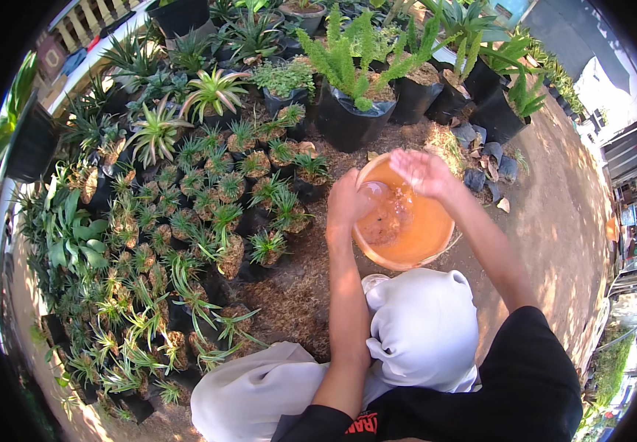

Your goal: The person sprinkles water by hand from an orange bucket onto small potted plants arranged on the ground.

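An orange plastic bucket [429,235] stands tilted on the soil in front of my knees, with some murky water [387,221] and small bits in it. At its left rim is my left hand [346,199], curled; whether it grips the rim or holds something inside is hidden. Over the far rim my right hand [420,171] is raised, blurred, with its fingers extended and nothing seen in it. Left of the bucket sit many small spiky plants [268,246] in black grow bags.
Ferns stand in large black bags [354,121] beyond the bucket. Dark crumpled bags and dry leaves [503,205] lie on the ground at the right. Bromeliads [216,94] grow at the upper left. A dirt path [561,221] runs along the right side.
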A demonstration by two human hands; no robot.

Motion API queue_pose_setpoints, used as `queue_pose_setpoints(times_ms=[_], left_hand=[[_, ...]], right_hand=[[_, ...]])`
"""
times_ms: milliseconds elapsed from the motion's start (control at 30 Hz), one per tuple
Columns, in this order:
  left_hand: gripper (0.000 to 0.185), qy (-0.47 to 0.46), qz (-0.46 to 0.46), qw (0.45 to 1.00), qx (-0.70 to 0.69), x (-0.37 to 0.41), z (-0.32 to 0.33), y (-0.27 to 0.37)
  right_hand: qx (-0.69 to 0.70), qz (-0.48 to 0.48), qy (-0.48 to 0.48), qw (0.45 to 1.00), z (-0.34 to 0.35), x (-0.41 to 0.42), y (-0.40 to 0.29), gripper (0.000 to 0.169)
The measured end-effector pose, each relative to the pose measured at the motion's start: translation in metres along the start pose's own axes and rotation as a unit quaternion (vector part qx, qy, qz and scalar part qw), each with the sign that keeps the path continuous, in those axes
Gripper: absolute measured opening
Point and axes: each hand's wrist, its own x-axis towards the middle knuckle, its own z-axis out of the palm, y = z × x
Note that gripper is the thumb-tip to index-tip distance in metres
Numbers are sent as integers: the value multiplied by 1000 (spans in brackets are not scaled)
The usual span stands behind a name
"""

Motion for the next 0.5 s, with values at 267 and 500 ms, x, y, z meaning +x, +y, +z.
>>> queue_pose_setpoints(times_ms=[267, 500], left_hand=[[18, 8, 14, 999, 30, 10, 2, -12], [27, 1, 11, 999, 35, 4, 8, 2]], right_hand=[[-206, -124, -137, 961, 241, -9, -131, 58], [-310, -200, -124, 921, 304, 17, -199, 31]])
